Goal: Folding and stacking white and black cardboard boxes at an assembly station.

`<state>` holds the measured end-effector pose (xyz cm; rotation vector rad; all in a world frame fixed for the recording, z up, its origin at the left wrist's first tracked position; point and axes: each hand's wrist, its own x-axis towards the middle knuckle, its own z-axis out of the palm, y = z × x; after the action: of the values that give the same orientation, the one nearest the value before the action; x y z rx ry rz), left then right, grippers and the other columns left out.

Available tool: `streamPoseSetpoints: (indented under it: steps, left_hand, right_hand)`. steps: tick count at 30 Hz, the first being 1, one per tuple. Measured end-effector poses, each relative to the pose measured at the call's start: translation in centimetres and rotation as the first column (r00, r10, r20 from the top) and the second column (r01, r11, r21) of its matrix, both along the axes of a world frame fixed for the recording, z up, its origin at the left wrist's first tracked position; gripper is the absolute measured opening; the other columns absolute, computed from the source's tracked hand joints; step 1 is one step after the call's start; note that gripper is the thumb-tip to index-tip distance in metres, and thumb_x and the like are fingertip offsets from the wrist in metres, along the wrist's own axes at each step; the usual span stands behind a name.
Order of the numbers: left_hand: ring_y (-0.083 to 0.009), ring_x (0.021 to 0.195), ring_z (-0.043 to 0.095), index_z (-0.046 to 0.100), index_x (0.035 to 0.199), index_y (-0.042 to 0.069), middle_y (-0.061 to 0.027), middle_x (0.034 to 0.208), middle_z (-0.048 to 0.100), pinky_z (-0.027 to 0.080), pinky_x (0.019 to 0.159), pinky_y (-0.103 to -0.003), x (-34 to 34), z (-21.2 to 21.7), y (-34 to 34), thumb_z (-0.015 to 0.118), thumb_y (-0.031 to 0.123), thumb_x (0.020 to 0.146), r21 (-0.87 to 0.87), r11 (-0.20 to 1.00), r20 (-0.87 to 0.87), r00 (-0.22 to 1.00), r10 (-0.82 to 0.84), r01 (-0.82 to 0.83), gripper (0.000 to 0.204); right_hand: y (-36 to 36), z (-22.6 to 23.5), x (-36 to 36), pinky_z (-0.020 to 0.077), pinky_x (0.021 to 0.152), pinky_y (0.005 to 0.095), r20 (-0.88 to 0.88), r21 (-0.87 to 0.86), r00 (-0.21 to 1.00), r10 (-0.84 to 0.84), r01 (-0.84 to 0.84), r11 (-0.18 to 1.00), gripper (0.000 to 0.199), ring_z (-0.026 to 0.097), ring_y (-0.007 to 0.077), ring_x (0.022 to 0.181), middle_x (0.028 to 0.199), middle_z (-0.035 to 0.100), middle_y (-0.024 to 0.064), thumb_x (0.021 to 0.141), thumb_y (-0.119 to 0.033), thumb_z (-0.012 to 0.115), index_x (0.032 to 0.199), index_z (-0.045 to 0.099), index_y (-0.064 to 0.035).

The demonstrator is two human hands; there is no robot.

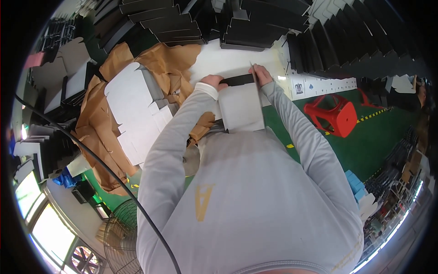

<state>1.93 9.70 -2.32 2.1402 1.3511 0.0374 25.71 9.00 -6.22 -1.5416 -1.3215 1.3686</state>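
Left hand (212, 82): narrow, fingers curled at the left end of a black flap (239, 80). Underside of that grip is hidden, can't tell how firm. Right hand (262, 74): narrow too, looks closed around the far edge of an upright side panel (256, 86); exact finger placement too small to tell.

Both parts read as one part-folded carton, white panel (243, 108) showing. It lies between the hands and runs back from them toward the torso, near end against the shirt (273, 182). Key relation: black flap's long axis goes left-right, spanning hand to hand; side panel's long axis goes away from the body, on the carton's right edge. Right hand is nearer the side panel, left hand nearer the flap's left end.

Beyond both hands: white table (214, 57), then black cartons (171, 27) in rows. More black cartons (337, 48) ahead and right of the right hand.

Left of the left hand: pile of white carton blanks (134, 109) on crumpled brown paper (166, 59), apart from the carton in hand.

Right of the right hand and closer to the body: red stool (344, 119) on green floor (378, 148).
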Motion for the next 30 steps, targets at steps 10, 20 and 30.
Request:
streamPoseSetpoints:
  steps: [10,20,30]
  left_hand:
    - [-0.024,0.064,0.061,0.063,0.072,0.009,-0.0052,0.07,0.061,0.049,0.051,-0.035,1.8,1.3,0.5,0.053,0.022,0.071,0.201,0.894,-0.426,0.857,-0.289,0.401,0.017]
    - [-0.0263,0.078,0.061,0.064,0.08,0.011,-0.0088,0.087,0.059,0.05,0.062,-0.037,3.2,0.5,1.0,0.047,0.019,0.077,0.173,0.869,-0.408,0.837,-0.365,0.463,0.019]
    - [-0.0256,0.08,0.062,0.064,0.08,0.01,-0.0088,0.087,0.062,0.05,0.066,-0.038,4.3,0.3,1.6,0.044,0.016,0.077,0.233,0.891,-0.216,0.914,-0.343,0.389,0.021]
  right_hand:
    - [-0.3,-0.1,-0.1,0.0359,0.082,0.0228,-0.082,0.014,0.995,-0.057,0.058,0.998,0.038,0.048,0.0136,0.088,0.092,0.055,0.0058,0.087,-0.036,0.047,0.098,0.056,-0.0012]
    - [0.0,-0.7,-0.2,0.036,0.081,0.0222,-0.082,0.021,0.991,-0.101,0.103,0.994,0.038,0.048,0.0128,0.089,0.094,0.056,0.0039,0.086,-0.037,0.049,0.1,0.056,-0.0027]
    - [-0.4,0.2,-1.2,0.0393,0.072,0.0275,-0.083,0.084,0.982,-0.169,0.176,0.981,0.04,0.051,0.0199,0.077,0.083,0.056,0.0125,0.084,-0.038,0.05,0.086,0.058,0.0011]
